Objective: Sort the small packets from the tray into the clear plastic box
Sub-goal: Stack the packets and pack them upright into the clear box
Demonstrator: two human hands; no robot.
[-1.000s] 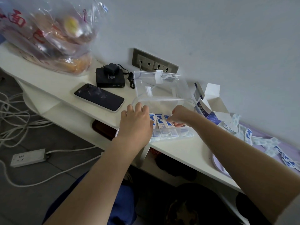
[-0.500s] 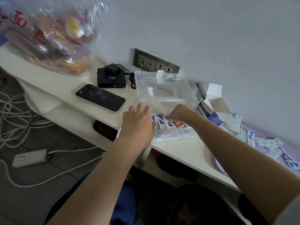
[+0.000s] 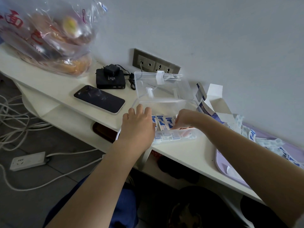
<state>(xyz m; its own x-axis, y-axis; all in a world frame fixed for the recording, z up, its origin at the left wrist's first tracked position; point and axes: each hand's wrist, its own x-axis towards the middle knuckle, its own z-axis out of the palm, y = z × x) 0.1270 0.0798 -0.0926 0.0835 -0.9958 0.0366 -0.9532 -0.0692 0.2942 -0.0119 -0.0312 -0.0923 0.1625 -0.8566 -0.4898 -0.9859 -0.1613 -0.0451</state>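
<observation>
Right grip (image 3: 182,120) sits among packets (image 3: 161,123) standing inside clear box (image 3: 164,101).

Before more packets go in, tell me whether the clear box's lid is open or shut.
Open. The lid stands tipped back toward the wall, leaving the clear plastic box uncovered.

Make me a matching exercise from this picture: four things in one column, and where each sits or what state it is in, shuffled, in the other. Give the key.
Things
1. phone
2. tray
3. power strip
4. clear box

Place or state
A. on the floor
B. lid up, a row of packets inside
C. flat on the desk, dark screen up
D. lilac, at the right end, loose packets on it

Pairs: 1-C, 2-D, 3-A, 4-B
</observation>
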